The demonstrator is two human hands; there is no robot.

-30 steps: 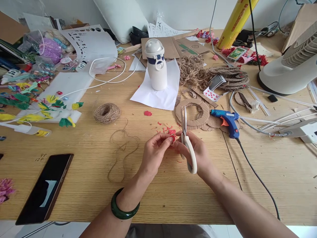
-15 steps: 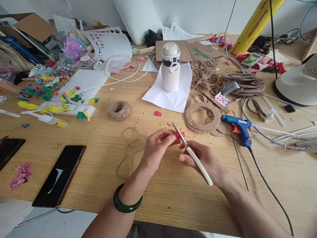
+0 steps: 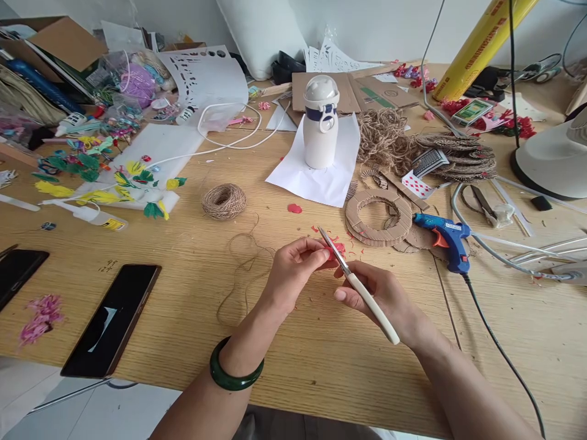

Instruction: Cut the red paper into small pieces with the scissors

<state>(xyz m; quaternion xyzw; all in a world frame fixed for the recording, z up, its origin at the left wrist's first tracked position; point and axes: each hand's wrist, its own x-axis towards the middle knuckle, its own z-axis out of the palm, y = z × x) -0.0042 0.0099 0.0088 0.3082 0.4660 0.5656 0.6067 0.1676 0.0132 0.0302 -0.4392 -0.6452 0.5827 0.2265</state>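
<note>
Scissors seen edge-on, blade gap unclear, sit in the right hand, its fingers curled loosely round the handle. The left hand pinches a red piece, partly hidden, at its fingertips beside the blades.

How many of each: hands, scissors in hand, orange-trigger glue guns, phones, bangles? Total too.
Hands: 2 (left hand, right hand)
Scissors in hand: 1
Orange-trigger glue gun: 1
Phones: 2 (whole phone, cut-off phone at the left edge)
Bangle: 1
Total: 7
</note>
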